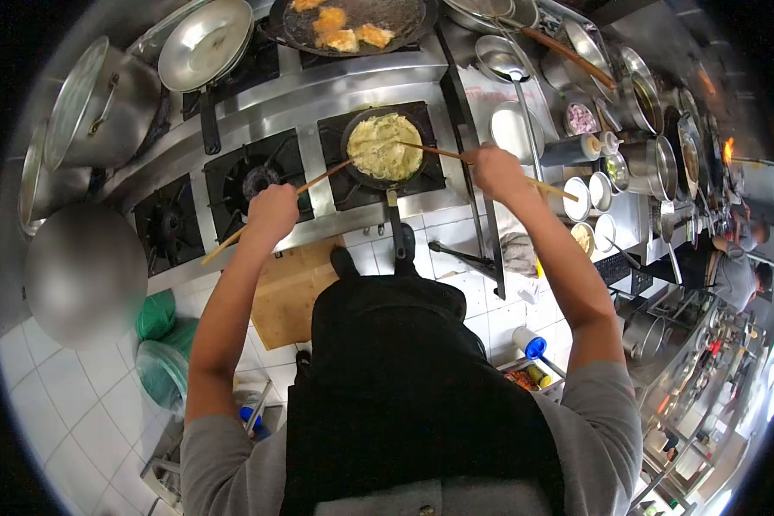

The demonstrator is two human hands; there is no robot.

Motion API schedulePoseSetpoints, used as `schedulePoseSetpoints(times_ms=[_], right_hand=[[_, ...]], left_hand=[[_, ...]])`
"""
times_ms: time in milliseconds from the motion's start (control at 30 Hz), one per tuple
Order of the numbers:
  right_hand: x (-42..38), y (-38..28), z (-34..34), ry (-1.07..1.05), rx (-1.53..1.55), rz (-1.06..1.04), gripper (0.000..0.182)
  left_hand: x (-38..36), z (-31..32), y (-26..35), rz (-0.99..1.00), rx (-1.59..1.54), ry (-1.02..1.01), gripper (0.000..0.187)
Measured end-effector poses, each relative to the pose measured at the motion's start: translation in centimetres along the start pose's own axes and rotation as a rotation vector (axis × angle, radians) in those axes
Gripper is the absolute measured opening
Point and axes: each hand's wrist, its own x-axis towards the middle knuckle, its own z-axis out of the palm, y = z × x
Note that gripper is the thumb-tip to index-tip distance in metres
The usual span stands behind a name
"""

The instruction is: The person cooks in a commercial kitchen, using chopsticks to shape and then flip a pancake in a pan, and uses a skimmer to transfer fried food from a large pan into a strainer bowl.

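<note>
A frying pan point(394, 208) sits on a stove burner in front of me, its handle pointing my way. A pale yellow, green-flecked egg mixture point(385, 148) covers most of its base. My left hand point(273, 212) is closed around a long wooden chopstick point(324, 176), whose tip reaches the pan's left rim. From the other side, my right hand point(497, 174) grips a second wooden chopstick point(439, 151). The tip of that one lies over the egg, right of its middle. Both chopsticks slope inward toward the pan.
Left of the pan is a bare burner point(262, 179). Golden fried pieces point(331, 19) lie in a large dark pan point(396, 43) behind it. A metal wok point(205, 43) and a big pot point(99, 107) stand at left. Bowls, a squeeze bottle point(590, 146) and a ladle point(525, 112) crowd the right counter.
</note>
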Motion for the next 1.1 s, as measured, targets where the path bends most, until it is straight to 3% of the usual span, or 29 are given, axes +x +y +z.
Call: schedulePoseSetpoints(times_ms=[167, 333, 433, 533, 633, 733, 800, 867, 1100], right_hand=[[-0.3, 1.5, -1.3, 0.026, 0.061, 0.01, 0.031], [1.0, 2.2, 2.2, -0.022, 0.077, -0.071, 0.029], [0.4, 1.7, 0.7, -0.076, 0.044, 0.013, 0.03], [0.0, 3.7, -0.1, -0.042, 0.085, 0.018, 0.031], [0.6, 4.9, -1.2, -0.007, 0.12, 0.004, 0.033], [1.5, 4.5, -2.3, -0.058, 0.052, 0.038, 0.031], [3.0, 4.9, -0.6, -0.034, -0.031, -0.122, 0.027], [3.2, 4.7, -0.2, -0.057, -0.035, -0.104, 0.025], [2.1, 4.5, -0.1, -0.084, -0.077, -0.018, 0.024]], left_hand=[[1.7, 2.6, 3.4, 0.147, -0.128, 0.072, 0.02], [2.7, 4.0, 2.7, 0.12, -0.028, 0.005, 0.022], [1.0, 3.8, 1.2, 0.021, -0.063, 0.07, 0.018], [-0.3, 1.5, 2.8, 0.025, -0.129, -0.02, 0.019], [1.1, 3.6, 4.9, 0.149, -0.205, 0.038, 0.023], [3.2, 5.3, 7.0, 0.14, -0.174, 0.051, 0.022], [3.4, 6.0, 6.3, 0.131, -0.167, 0.06, 0.022], [2.5, 5.9, 5.0, 0.085, -0.124, -0.048, 0.023], [0.0, 2.0, 3.3, 0.068, -0.109, -0.016, 0.021]])
